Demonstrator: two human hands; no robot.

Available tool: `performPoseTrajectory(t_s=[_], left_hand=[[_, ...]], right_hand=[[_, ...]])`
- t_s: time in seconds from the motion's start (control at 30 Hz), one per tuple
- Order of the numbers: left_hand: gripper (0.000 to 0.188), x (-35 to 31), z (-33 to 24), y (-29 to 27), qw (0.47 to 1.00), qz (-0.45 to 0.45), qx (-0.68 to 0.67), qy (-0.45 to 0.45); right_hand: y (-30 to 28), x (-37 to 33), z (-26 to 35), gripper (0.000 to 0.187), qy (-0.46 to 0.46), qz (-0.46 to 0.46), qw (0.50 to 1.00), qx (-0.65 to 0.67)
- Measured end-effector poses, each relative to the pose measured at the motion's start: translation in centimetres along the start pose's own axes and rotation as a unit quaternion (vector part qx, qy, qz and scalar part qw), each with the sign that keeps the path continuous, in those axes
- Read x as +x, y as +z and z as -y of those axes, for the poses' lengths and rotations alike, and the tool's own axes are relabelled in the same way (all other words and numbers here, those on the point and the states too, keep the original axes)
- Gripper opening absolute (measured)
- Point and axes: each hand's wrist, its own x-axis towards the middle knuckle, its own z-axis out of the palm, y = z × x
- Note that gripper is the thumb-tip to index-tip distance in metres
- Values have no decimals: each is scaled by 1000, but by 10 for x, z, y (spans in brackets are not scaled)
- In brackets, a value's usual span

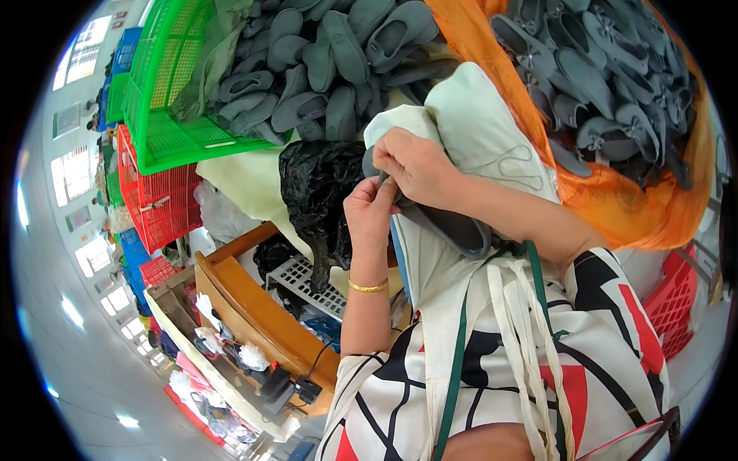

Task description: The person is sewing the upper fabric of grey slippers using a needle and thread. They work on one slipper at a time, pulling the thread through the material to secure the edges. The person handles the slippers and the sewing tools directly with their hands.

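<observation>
A dark grey slip-on shoe lies over my lap, its far end up between my hands. My left hand, below a gold bracelet, pinches the shoe's edge between thumb and fingers. Just above and to the right, my right hand is closed with its fingertips together at the same end of the shoe. Whether something small is between those fingertips is hidden. Behind the hands is a pale cloth-covered cushion with a loose dark thread on it.
Many grey shoes fill a green crate at the far left. More shoes lie in an orange sack at right. A black plastic bag hangs left of my hands, above a wooden drawer. Red crates stand farther left.
</observation>
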Motion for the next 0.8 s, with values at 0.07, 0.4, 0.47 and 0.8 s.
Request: performPoseTrajectory(t_s=[0.07, 0.4, 0.47, 0.8], left_hand=[[12, 1, 1, 3, 1000, -6, 7, 2], [15, 1, 0, 7, 1000, -15, -1, 13], [15, -1, 1, 7, 1000, -22, 3, 6], [17, -2, -2, 4, 999, -22, 23, 18]], right_hand=[[-4, 9, 10, 13, 79, -5, 987, 138], [-32, -10, 4, 8, -13, 75, 992, -96], [-20, -10, -2, 10, -28, 56, 994, -88], [-90, -2, 7, 14, 280, 125, 894, 326]])
